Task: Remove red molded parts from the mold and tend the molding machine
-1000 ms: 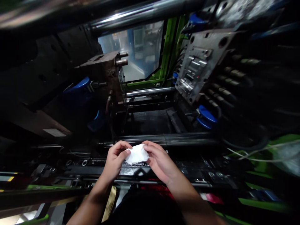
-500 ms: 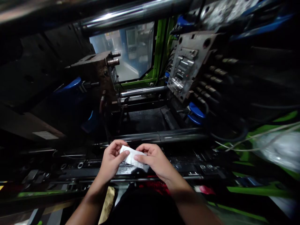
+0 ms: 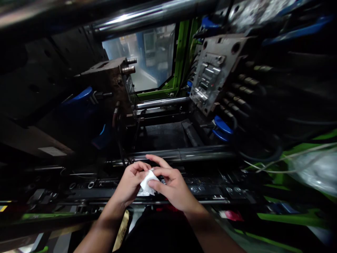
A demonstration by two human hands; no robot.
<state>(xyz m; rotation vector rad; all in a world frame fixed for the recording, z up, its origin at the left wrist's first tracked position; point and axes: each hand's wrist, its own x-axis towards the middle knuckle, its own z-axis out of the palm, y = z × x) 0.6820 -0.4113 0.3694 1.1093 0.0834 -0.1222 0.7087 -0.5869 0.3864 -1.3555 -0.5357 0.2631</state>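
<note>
Between both hands is a small folded white tissue (image 3: 149,182), or a similar soft sheet. My left hand (image 3: 132,181) pinches it from the left, its fingers curled. My right hand (image 3: 172,182) grips its right side with thumb and index finger, while another finger stretches up and away. Both hands are held in front of a shiny horizontal steel bar (image 3: 195,153). Part of the tissue is hidden by the fingers.
Beyond the bar, two steel mould halves face each other, the left one (image 3: 107,79) with guide pins and the right one (image 3: 210,75) with a cavity face. Blue clamps (image 3: 223,128) and hoses (image 3: 247,102) surround them. A clear plastic bag (image 3: 316,168) lies at right.
The tissue has gone from a wide strip to a smaller, more folded shape. My hands have come closer together, and a finger of my right hand has lifted.
</note>
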